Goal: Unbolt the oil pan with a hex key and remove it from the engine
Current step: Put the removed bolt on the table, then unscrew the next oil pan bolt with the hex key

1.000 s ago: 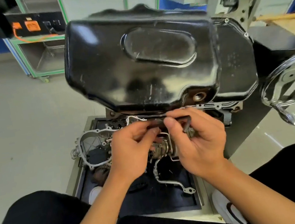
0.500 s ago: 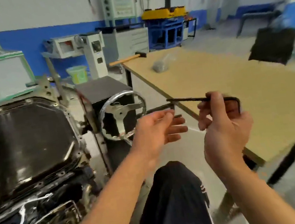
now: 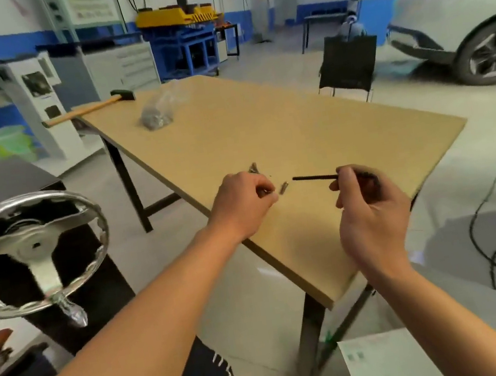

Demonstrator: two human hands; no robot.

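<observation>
One bolt (image 3: 284,186) lay on the table (image 3: 295,123) beside your left hand (image 3: 244,207); whether its curled fingers held anything I could not tell. Your right hand (image 3: 368,212) gripped the hex key (image 3: 315,177).

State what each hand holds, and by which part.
The right hand pinches the hex key near its bend. The left hand may pinch something small in curled fingers; too blurred to tell.
</observation>
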